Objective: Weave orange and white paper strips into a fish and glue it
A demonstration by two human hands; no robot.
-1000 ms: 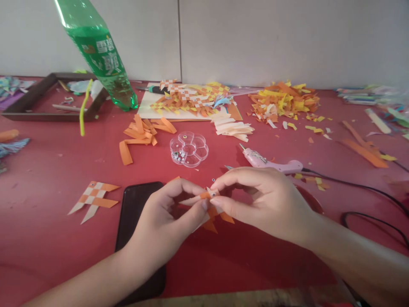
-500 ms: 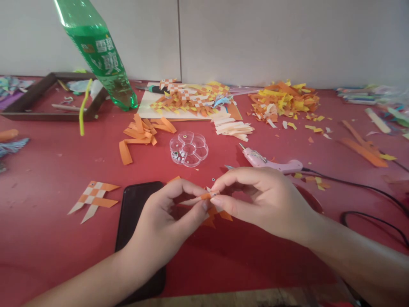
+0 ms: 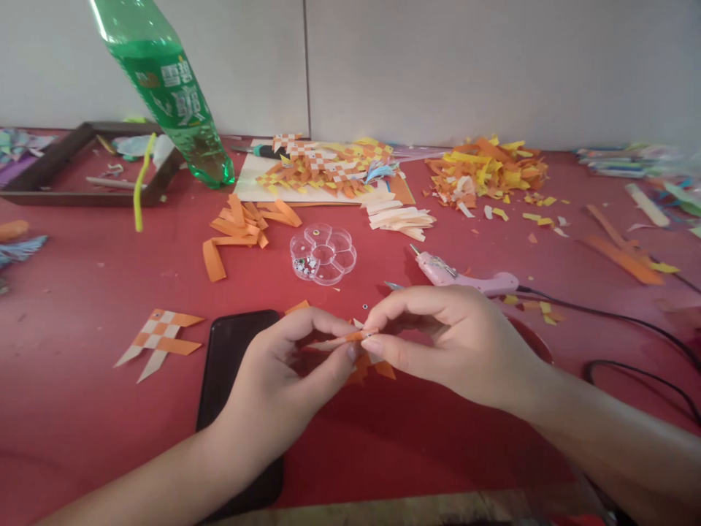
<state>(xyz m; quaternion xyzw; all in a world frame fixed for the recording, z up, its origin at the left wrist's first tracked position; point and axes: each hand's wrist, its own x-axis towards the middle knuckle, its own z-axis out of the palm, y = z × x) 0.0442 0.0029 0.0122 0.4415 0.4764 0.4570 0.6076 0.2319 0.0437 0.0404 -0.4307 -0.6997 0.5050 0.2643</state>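
Observation:
My left hand point(image 3: 293, 376) and my right hand point(image 3: 446, 343) meet at the middle, both pinching a small woven paper fish point(image 3: 355, 336) of orange and cream strips. My fingers cover most of it. Beneath them, orange and cream paper point(image 3: 377, 365) lies on the red table, partly hidden. A finished-looking woven paper fish point(image 3: 161, 336) rests flat on the left. Just beyond my fingertips is a tiny googly eye point(image 3: 365, 307). A clear flower-shaped tray point(image 3: 324, 254) farther back holds several googly eyes in one compartment.
A pink glue gun point(image 3: 465, 280) with a black cord lies beyond my right hand. A black phone point(image 3: 235, 365) is under my left forearm. Behind are orange strips point(image 3: 241, 226), cream strips point(image 3: 402, 219), a scrap pile point(image 3: 493, 172), a green bottle point(image 3: 175, 102) and a dark frame point(image 3: 77, 197).
Almost nothing differs. Both hands keep their pinch on the woven paper fish, which appears tilted very slightly; the whole view has shifted a little.

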